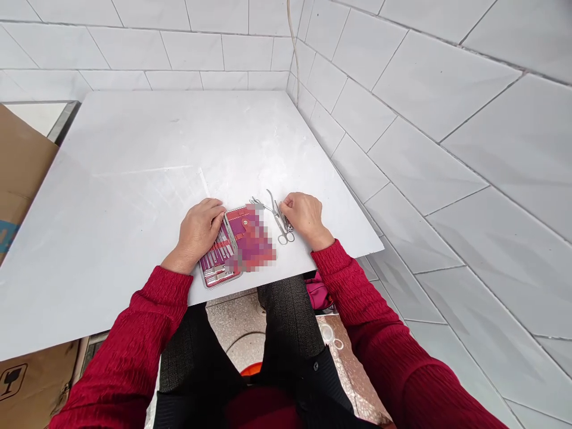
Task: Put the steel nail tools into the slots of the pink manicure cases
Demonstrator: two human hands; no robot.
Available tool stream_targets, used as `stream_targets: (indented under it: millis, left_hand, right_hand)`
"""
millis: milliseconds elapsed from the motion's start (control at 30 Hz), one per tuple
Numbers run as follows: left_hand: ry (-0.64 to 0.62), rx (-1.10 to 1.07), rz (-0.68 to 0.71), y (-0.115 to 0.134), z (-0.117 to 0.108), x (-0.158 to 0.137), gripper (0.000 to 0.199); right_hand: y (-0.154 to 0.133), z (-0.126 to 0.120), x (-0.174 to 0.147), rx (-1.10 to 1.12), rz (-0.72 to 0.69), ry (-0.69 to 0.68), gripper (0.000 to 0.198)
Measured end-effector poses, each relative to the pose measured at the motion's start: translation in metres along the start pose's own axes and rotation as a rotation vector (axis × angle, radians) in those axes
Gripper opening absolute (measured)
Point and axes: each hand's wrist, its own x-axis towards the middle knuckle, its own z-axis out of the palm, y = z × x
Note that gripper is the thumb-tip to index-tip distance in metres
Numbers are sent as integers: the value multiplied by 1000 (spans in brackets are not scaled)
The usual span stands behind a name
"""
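Note:
An opened manicure case (231,229) with a red and purple lining lies near the table's front edge. Small metal tools sit under a strap in its left half, and its right half is partly blurred out. My left hand (202,229) is closed over the left edge of the case, thumb along the inside. Beside the case on the right lie small scissors (284,233) and other slim metal tools. My right hand (304,214) rests just right of them with its fingers curled together. Whatever those fingertips pinch, if anything, is hidden.
The white tabletop (147,149) runs back to a tiled wall (192,50), with another tiled wall (438,161) along the right. Cardboard boxes (27,161) stand left of the table. Below the front edge are my legs and a pink bag (318,292).

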Motion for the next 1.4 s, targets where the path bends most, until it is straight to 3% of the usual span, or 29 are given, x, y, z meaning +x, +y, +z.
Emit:
stream_targets:
  millis: [367,600,767,967,1200,1400]
  left_hand:
    - [-2,-21,5,0,0,0,36]
    - [2,-11,-3,-1,1,-1,35]
    - [9,-2,3,-2,2,-2,34]
    - [13,-8,8,-2,2,-2,34]
    - [11,-14,11,-1,1,-3,33]
    - [7,-29,12,0,1,-2,32]
  right_hand:
    - [4,4,-1,303,-85,113,16]
    - [6,2,-1,275,-66,-16,21]
    - [14,10,4,541,-27,-29,19]
    - [13,9,5,993,-60,-88,32]
    - [-5,4,0,1194,-116,-308,55]
    - [-22,9,-1,1163,-194,-395,58]
